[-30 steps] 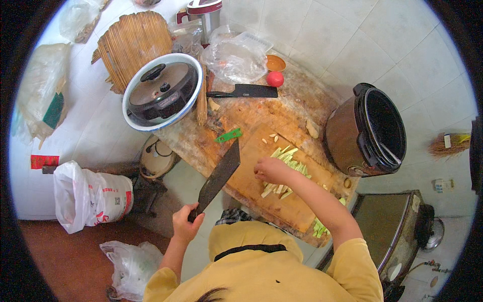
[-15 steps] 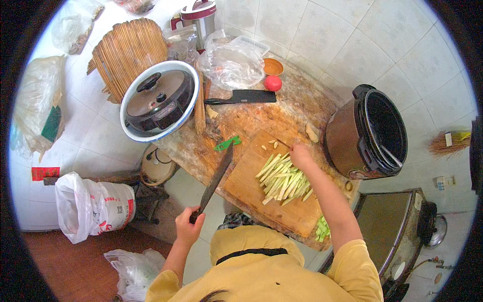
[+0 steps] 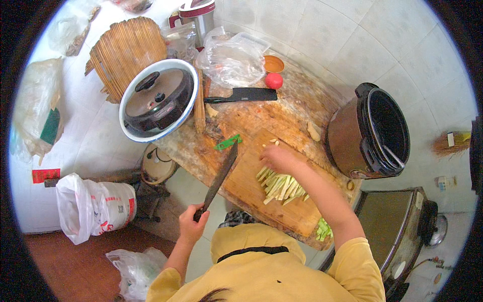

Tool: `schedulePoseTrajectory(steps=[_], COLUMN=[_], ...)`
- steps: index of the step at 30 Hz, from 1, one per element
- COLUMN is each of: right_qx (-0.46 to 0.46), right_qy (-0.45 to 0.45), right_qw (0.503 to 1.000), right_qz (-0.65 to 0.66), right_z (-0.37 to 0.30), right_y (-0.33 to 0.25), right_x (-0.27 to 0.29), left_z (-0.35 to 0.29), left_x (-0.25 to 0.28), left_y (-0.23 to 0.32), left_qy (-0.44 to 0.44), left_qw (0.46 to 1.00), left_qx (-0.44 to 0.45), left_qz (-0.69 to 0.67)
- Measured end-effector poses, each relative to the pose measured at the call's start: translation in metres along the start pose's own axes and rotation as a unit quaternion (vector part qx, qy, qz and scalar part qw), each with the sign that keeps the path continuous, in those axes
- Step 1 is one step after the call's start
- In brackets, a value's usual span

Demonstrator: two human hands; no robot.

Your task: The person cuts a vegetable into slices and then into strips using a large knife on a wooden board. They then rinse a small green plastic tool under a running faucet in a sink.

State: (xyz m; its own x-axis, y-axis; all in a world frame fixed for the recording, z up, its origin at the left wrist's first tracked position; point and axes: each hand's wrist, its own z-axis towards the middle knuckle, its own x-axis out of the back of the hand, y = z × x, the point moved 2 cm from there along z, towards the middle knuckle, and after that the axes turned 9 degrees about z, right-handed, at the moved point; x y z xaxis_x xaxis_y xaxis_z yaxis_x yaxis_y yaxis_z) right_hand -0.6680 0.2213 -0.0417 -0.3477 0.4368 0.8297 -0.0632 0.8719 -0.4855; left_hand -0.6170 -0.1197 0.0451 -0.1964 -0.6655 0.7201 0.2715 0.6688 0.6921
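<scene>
My left hand grips the handle of a long dark-bladed knife, tilted up and away beside the board's left edge. Its tip reaches near a green peeler-like tool on the table. On the wooden cutting board lies a heap of pale green vegetable strips. Over the heap's far end is my right hand, fingers bent down and drawn together; whatever they hold is hidden. Small pale pieces like garlic cloves lie just beyond it. Chopped green bits sit at the board's near right corner.
A black cleaver, a red ball-like item and an orange dish lie at the back. An open brown pot stands right; a white basin holding a black lid sits left. Ginger-like pieces lie near the pot.
My right hand has moved left along the board's far side, from the strips' right end to near the pale pieces. My left hand and the knife have shifted slightly right.
</scene>
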Motion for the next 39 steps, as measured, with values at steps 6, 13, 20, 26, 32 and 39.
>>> schedulePoseTrajectory(steps=[6,13,20,26,32,39], right_qx=[0.027,0.023,0.054,0.083,0.048,0.106], right_qy=[-0.071,-0.054,-0.081,0.002,0.035,0.073], right_qw=[0.991,0.991,0.967,0.979,0.981,0.977], right_qz=[-0.106,-0.118,-0.234,-0.187,-0.186,-0.171], right_z=[-0.028,-0.058,-0.093,-0.102,-0.108,-0.119], right_y=[-0.053,-0.06,-0.079,-0.111,-0.104,-0.108], right_x=[0.011,0.022,-0.003,-0.026,-0.025,-0.032], left_z=[0.005,0.021,0.035,0.039,0.037,0.03], left_x=[-0.002,-0.007,-0.019,-0.024,-0.021,-0.019], left_y=[0.0,0.001,0.006,0.017,0.02,0.02], left_qy=[-0.029,-0.057,-0.074,-0.094,-0.096,-0.099], left_qw=[1.0,0.998,0.996,0.991,0.99,0.99], left_qx=[0.008,0.02,-0.016,-0.015,-0.031,-0.016], left_qz=[0.001,-0.028,-0.056,-0.092,-0.096,-0.104])
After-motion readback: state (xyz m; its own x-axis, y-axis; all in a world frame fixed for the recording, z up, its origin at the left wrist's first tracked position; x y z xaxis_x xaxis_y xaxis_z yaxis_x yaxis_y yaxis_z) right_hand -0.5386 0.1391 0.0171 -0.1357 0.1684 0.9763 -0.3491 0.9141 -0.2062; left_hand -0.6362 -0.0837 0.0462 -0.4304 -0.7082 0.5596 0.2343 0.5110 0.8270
